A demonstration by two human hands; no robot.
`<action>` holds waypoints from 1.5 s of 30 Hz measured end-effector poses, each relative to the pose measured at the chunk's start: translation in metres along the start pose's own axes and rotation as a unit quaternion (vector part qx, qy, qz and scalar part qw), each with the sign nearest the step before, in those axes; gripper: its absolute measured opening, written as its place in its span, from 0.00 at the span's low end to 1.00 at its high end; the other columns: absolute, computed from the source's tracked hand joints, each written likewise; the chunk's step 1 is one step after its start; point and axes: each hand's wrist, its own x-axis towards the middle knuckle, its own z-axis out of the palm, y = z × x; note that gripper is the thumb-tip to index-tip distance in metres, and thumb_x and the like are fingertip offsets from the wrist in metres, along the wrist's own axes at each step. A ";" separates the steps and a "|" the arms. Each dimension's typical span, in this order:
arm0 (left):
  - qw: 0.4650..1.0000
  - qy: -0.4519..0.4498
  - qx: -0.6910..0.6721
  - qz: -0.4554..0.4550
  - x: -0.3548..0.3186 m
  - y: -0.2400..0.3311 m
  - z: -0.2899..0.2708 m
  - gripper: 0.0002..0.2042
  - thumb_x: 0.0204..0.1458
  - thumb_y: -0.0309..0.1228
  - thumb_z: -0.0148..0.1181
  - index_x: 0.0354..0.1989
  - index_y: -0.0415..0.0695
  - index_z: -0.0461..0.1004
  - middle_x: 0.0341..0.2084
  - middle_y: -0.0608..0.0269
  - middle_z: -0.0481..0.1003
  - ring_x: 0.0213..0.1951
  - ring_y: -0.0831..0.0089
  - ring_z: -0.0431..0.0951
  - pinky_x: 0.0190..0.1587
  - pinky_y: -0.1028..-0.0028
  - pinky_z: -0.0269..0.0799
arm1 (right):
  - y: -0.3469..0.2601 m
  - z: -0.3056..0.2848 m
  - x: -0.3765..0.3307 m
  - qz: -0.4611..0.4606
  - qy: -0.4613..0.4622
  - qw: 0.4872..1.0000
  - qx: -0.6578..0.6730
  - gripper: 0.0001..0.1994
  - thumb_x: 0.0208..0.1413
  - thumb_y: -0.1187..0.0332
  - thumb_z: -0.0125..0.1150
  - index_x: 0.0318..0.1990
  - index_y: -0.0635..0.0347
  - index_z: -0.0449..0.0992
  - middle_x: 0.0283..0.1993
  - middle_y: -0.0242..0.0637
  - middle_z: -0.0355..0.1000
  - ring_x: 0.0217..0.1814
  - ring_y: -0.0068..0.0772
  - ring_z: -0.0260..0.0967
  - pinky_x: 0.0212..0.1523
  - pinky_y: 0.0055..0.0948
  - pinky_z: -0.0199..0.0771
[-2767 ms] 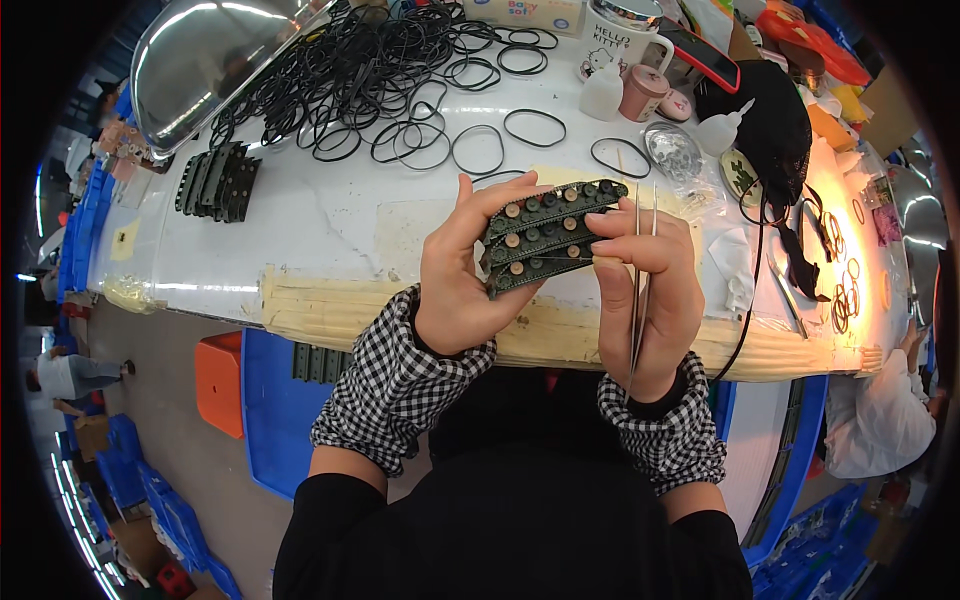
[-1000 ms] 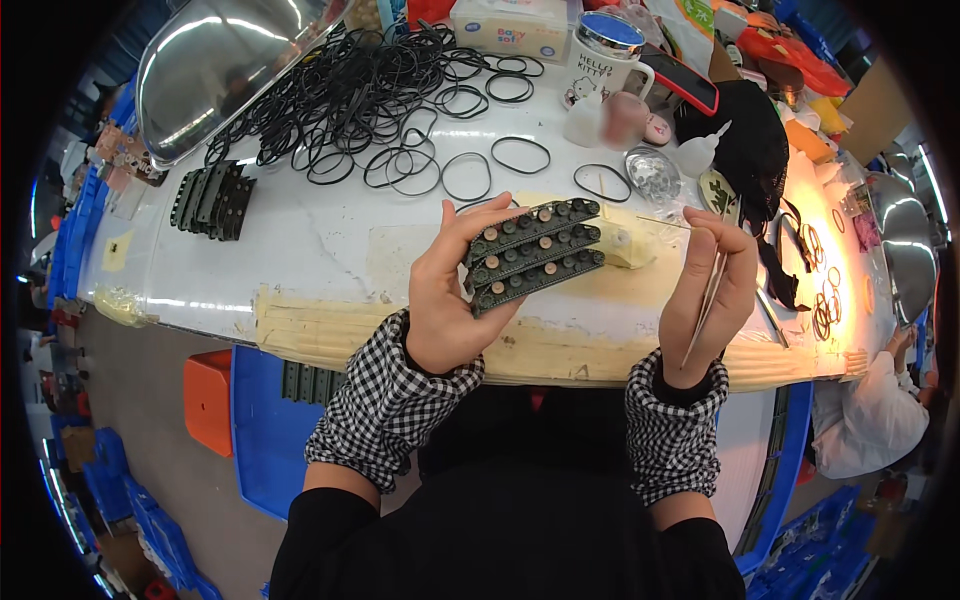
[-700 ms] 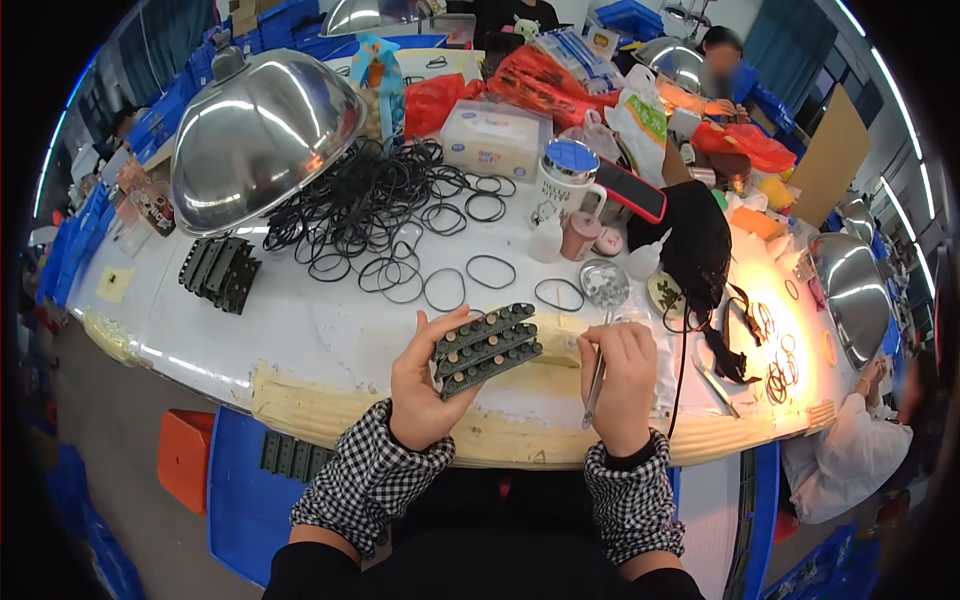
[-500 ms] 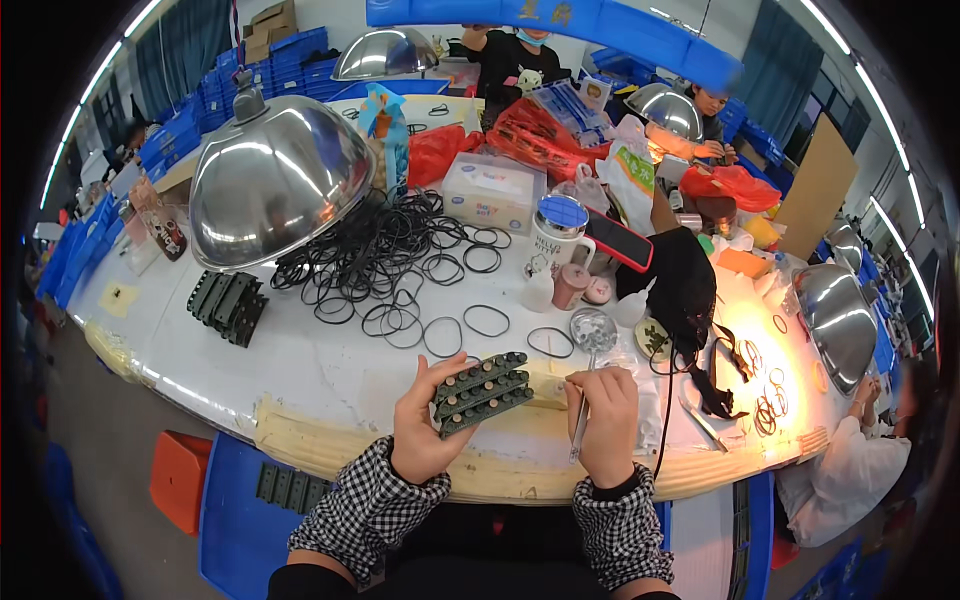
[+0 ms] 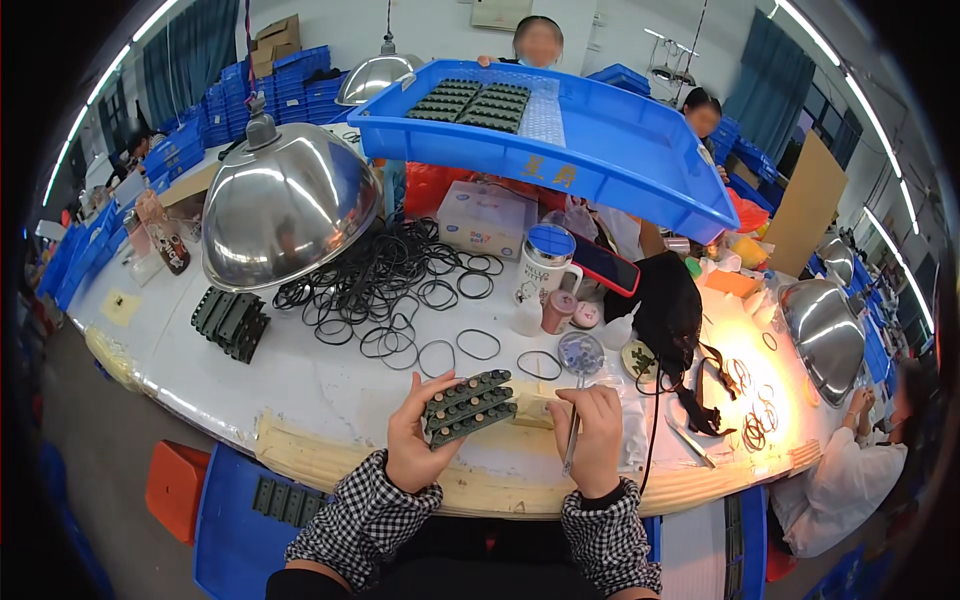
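On our left, a stack of dark green pieces point(image 5: 230, 323) sits on the white table point(image 5: 310, 388); our left hand point(image 5: 408, 452) grips three studded strips point(image 5: 468, 410) above its near edge — rightward, apart, our right hand point(image 5: 599, 440) pinches silver tweezers point(image 5: 571, 448).

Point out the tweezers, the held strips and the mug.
Tweezers point(image 5: 571, 446): head view, lower part of the metal shank.
Held strips point(image 5: 470, 406): head view, middle strip of the three.
Mug point(image 5: 540, 283): head view, white body below the lid.
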 end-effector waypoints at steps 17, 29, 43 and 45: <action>0.999 0.045 0.000 0.024 0.001 0.003 -0.009 0.27 0.43 0.14 0.64 0.56 0.35 0.66 0.50 0.56 0.76 0.64 0.62 0.66 0.72 0.55 0.34 | 0.041 -0.093 0.125 -0.167 0.191 0.944 -0.211 0.25 0.50 0.65 0.69 0.55 0.66 0.71 0.56 0.48 0.72 0.61 0.51 0.64 0.61 0.43 0.60; 0.991 0.110 0.076 0.014 -0.036 0.030 -0.062 0.29 0.43 0.13 0.63 0.58 0.34 0.65 0.50 0.54 0.76 0.56 0.70 0.73 0.72 0.58 0.38 | 0.143 -0.037 0.190 -0.272 0.061 0.917 -0.286 0.34 0.44 0.60 0.72 0.60 0.58 0.67 0.52 0.43 0.72 0.55 0.45 0.69 0.67 0.47 0.59; 0.933 0.077 0.346 0.063 -0.050 0.011 -0.090 0.26 0.37 0.19 0.62 0.51 0.42 0.72 0.48 0.55 0.76 0.60 0.50 0.69 0.70 0.41 0.35 | 0.184 -0.094 0.185 0.041 0.177 0.972 -0.147 0.16 0.59 0.58 0.61 0.44 0.64 0.77 0.44 0.45 0.78 0.46 0.37 0.76 0.49 0.32 0.72; 0.921 0.056 0.375 0.088 -0.047 0.010 -0.091 0.27 0.37 0.20 0.63 0.52 0.43 0.72 0.48 0.55 0.76 0.59 0.50 0.69 0.70 0.41 0.35 | 0.233 -0.103 0.191 0.103 0.192 0.959 -0.181 0.21 0.57 0.52 0.62 0.44 0.65 0.78 0.42 0.46 0.78 0.44 0.37 0.76 0.48 0.31 0.72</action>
